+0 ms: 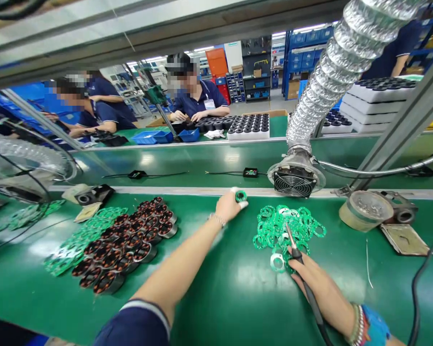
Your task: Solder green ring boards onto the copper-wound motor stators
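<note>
My left hand (pixel 228 205) reaches to the back of the green bench, its fingers closed round a small part with a green ring-shaped top (pixel 241 196); most of that part is hidden. My right hand (pixel 319 283) grips a soldering iron (pixel 296 252), tip pointing up and away. The iron passes over a loose pile of green ring-shaped circuit boards (pixel 274 228). Right beside my right fingertips lies a board with a white face (pixel 277 262). To the left stand rows of dark motor stators with copper windings (pixel 110 282), next to more green ring boards (pixel 63 252).
A fume fan (pixel 295 182) hangs from a silver duct (pixel 321 81) behind the boards. At right are a tub (pixel 364 211), a soldering sponge tray (pixel 406 239) and a black cable (pixel 414 293). Co-workers (pixel 202 98) sit beyond a conveyor (pixel 187 163).
</note>
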Motion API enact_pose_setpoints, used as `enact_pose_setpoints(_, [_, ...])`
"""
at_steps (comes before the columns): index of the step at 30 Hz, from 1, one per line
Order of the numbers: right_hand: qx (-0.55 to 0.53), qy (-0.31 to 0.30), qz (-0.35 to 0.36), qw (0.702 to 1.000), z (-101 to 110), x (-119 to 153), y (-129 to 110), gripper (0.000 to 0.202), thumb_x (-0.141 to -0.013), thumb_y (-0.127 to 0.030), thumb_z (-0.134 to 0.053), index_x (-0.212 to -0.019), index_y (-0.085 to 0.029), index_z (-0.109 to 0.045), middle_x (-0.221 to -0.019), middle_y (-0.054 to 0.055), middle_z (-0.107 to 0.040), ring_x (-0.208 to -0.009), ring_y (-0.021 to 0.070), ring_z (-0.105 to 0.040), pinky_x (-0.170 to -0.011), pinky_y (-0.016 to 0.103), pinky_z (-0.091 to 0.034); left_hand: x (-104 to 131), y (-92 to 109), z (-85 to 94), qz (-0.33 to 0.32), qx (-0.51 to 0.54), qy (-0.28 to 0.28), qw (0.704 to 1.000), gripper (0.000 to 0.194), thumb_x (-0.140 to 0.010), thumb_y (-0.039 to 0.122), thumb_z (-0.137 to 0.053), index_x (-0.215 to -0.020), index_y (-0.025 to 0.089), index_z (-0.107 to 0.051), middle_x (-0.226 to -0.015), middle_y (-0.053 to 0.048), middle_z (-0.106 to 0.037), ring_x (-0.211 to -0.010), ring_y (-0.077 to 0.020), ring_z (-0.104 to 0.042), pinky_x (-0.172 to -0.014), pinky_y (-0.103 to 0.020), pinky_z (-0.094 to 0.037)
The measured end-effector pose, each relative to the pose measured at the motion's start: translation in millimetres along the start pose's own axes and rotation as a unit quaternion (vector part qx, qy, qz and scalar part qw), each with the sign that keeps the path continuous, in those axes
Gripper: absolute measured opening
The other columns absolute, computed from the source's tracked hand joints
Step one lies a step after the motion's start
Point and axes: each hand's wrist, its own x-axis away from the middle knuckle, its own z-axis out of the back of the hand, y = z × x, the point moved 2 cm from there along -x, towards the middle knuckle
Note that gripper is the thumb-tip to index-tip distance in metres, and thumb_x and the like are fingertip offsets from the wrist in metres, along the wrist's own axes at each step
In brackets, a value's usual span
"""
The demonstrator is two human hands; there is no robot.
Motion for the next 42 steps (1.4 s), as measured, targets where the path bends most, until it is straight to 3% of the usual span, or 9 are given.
enact_pose_setpoints(4, [-0.033, -0.013, -0.01, 0.999, -4.3, 9.5, 6.7, 0.042, -0.086, -0.013, -0.045, -0.127, -0.023, -0.043, -0.134, 0.012, -0.045, -0.123, 0.0279, -0.045, -0.094, 0.043, -0.048, -86.9, -16.8, -0.8, 0.065, -0.023, 0.036, 0.997, 0.055, -0.077, 0.036, -0.062, -0.12, 0.007, -0.045, -0.111, -0.025, -0.06, -0.1, -0.0312, -0.058, -0.08, -0.036, -0.043])
enact_pose_setpoints(9, [-0.061, 0.0, -0.013, 0.998, -8.7, 16.5, 17.1, 0.045, -0.084, -0.016, -0.049, -0.127, -0.027, -0.044, -0.135, 0.008, -0.046, -0.122, 0.0281, -0.045, -0.1, 0.046, -0.042, -94.1, -30.6, -8.6, 0.074, -0.071, 0.072, 0.992, 0.068, -0.08, 0.037, -0.059, -0.131, 0.003, -0.031, -0.115, -0.025, -0.057, -0.106, -0.0292, -0.056, -0.085, -0.033, -0.041])
enact_pose_setpoints(14, [-0.034, 0.049, 0.068, 0.996, -7.3, 7.3, 19.3, 0.039, -0.085, -0.015, -0.049, -0.123, -0.025, -0.047, -0.13, 0.008, -0.05, -0.116, 0.0254, -0.052, -0.104, 0.051, -0.033, -15.2, -53.4, 21.5, 0.02, -0.138, 0.124, 0.982, 0.066, -0.074, 0.036, -0.064, -0.131, 0.017, -0.036, -0.135, -0.013, -0.043, -0.122, -0.0249, -0.041, -0.099, -0.033, -0.032])
enact_pose_setpoints(19, [-0.015, 0.045, 0.07, 0.996, 1.2, -1.1, 2.1, 0.038, -0.084, -0.013, -0.048, -0.121, -0.019, -0.045, -0.132, 0.013, -0.047, -0.12, 0.0252, -0.048, -0.1, 0.043, -0.041, 86.2, -111.3, 69.4, 0.088, -0.201, 0.202, 0.955, 0.046, -0.074, 0.035, -0.061, -0.113, 0.011, -0.053, -0.13, -0.02, -0.044, -0.126, -0.0376, -0.029, -0.101, -0.055, -0.02])
enact_pose_setpoints(24, [-0.044, -0.028, 0.068, 0.996, 6.4, 1.8, -25.1, 0.037, -0.084, -0.011, -0.044, -0.12, -0.02, -0.044, -0.131, 0.013, -0.048, -0.121, 0.0227, -0.047, -0.099, 0.039, -0.042, 120.4, -140.2, 78.4, 0.084, -0.209, 0.176, 0.958, 0.022, -0.075, 0.028, -0.058, -0.091, 0.014, -0.066, -0.119, -0.018, -0.054, -0.124, -0.0383, -0.034, -0.098, -0.057, -0.025])
enact_pose_setpoints(28, [-0.099, -0.102, 0.046, 0.989, 9.8, 21.5, -42.0, 0.044, -0.08, -0.006, -0.042, -0.121, -0.02, -0.042, -0.13, 0.013, -0.05, -0.119, 0.0208, -0.049, -0.097, 0.038, -0.044, 138.9, -121.3, 60.2, -0.018, -0.167, 0.098, 0.981, 0.019, -0.076, 0.028, -0.059, -0.088, 0.017, -0.067, -0.126, -0.012, -0.05, -0.123, -0.0309, -0.038, -0.102, -0.047, -0.029])
enact_pose_setpoints(33, [-0.139, -0.09, 0.019, 0.986, 12.2, 44.1, -62.3, 0.048, -0.077, -0.005, -0.045, -0.122, -0.019, -0.037, -0.134, 0.015, -0.045, -0.123, 0.0202, -0.045, -0.1, 0.039, -0.04, 210.7, -69.6, 23.5, -0.248, 0.018, -0.097, 0.964, 0.018, -0.084, 0.032, -0.051, -0.094, 0.024, -0.064, -0.121, -0.005, -0.056, -0.119, -0.0208, -0.046, -0.101, -0.038, -0.036])
enact_pose_setpoints(39, [-0.117, -0.056, 0.008, 0.991, 7.6, 47.7, -78.3, 0.041, -0.08, -0.008, -0.047, -0.119, -0.021, -0.042, -0.128, 0.014, -0.051, -0.115, 0.0209, -0.052, -0.094, 0.037, -0.046, 269.5, -38.8, -5.0, -0.165, 0.172, -0.112, 0.965, 0.072, -0.068, 0.034, -0.071, -0.129, 0.021, -0.036, -0.128, -0.013, -0.05, -0.119, -0.0265, -0.046, -0.102, -0.044, -0.036])
enact_pose_setpoints(42, [-0.138, -0.046, 0.023, 0.989, 5.9, 45.0, -90.0, 0.039, -0.081, -0.013, -0.052, -0.118, -0.021, -0.042, -0.122, 0.014, -0.055, -0.111, 0.0209, -0.055, -0.093, 0.036, -0.047, 274.5, -31.9, -17.8, -0.133, 0.18, -0.083, 0.971, 0.063, -0.064, 0.034, -0.074, -0.118, 0.019, -0.046, -0.128, -0.016, -0.049, -0.123, -0.0299, -0.042, -0.103, -0.048, -0.032])
